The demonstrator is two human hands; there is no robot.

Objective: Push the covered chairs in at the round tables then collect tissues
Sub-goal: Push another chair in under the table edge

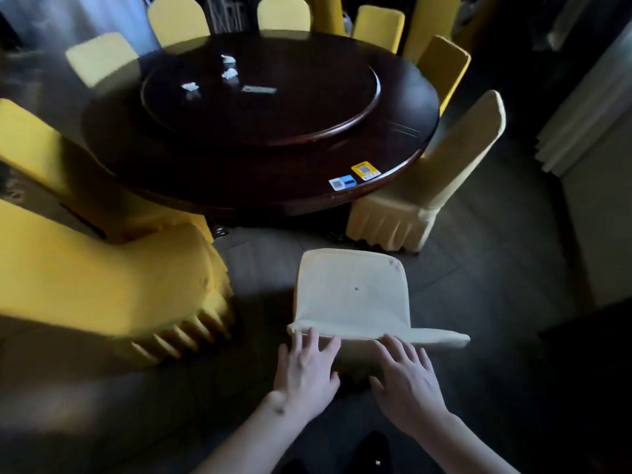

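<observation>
A bright yellow covered chair [102, 285] stands at the left, pulled back from the near-left edge of the round table [239, 172]. On the raised turntable [307, 107] at the tabletop's middle, three crumpled white tissues [229, 74] lie toward its far-left part, with a small flat card [259, 89] just right of them. Two stickers [355, 176] sit at the tabletop's near-right edge. In front of the person, a pale covered chair [352, 295] stands apart from the table's near edge, its back toward the camera. The left hand [306, 371] has spread, straight fingers whose tips touch the top of the chair back. The right hand [407, 378], fingers likewise spread wide, touches the same top just beside it. Another pale chair [427, 200] stands at the table's right edge.
</observation>
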